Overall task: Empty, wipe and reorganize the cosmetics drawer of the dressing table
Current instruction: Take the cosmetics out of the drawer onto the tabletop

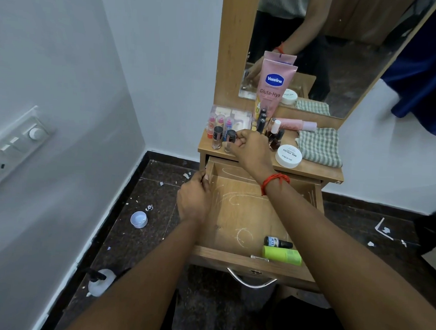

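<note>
Left: your left hand (193, 201) grips the drawer's (234, 217) left wall, fingers curled over it.
Right: your right hand (251, 151) is over the table (313, 170), fingers pinching a polish bottle (230, 137).
Drawer: pulled open; tube (283, 255) and vial (277, 242) lie front right.

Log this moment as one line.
left hand: grips drawer wall | right hand: holds nail polish bottle | inside drawer: dark bottle, green tube
</note>
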